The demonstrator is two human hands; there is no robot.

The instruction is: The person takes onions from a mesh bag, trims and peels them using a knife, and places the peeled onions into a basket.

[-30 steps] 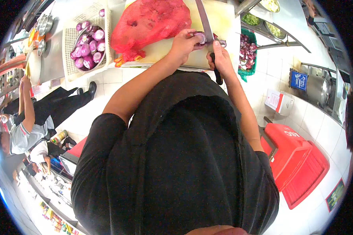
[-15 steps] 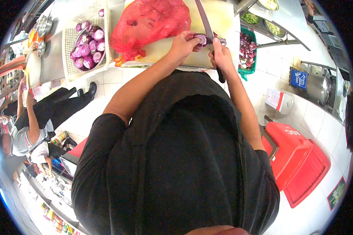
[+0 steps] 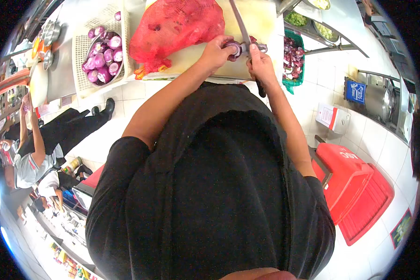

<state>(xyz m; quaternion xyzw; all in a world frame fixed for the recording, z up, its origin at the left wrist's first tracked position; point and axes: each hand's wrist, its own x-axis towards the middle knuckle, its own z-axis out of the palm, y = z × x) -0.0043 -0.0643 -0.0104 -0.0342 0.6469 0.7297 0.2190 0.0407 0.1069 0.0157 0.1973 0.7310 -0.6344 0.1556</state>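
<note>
My left hand (image 3: 214,55) is closed around a red onion (image 3: 232,50), whose dark purple side faces the knife. My right hand (image 3: 261,66) grips the black handle of a kitchen knife (image 3: 239,21). Its long blade points away from me, and the part near the handle is beside the onion. A small purple onion piece (image 3: 262,48) shows just right of the blade. Both hands are over a pale cutting board (image 3: 266,21). A red mesh sack (image 3: 175,30) lies on the board, left of the knife.
Purple onions fill a bowl (image 3: 94,83) inside a cream plastic basket (image 3: 81,51) on the left. A green crate (image 3: 301,46) at the right holds onion scraps. Red plastic bins (image 3: 343,175) stand on the floor at right. Another person (image 3: 37,156) works at the left.
The onion has turned in my left hand, and its side toward the blade looks darker. My right hand and the knife have shifted slightly left.
</note>
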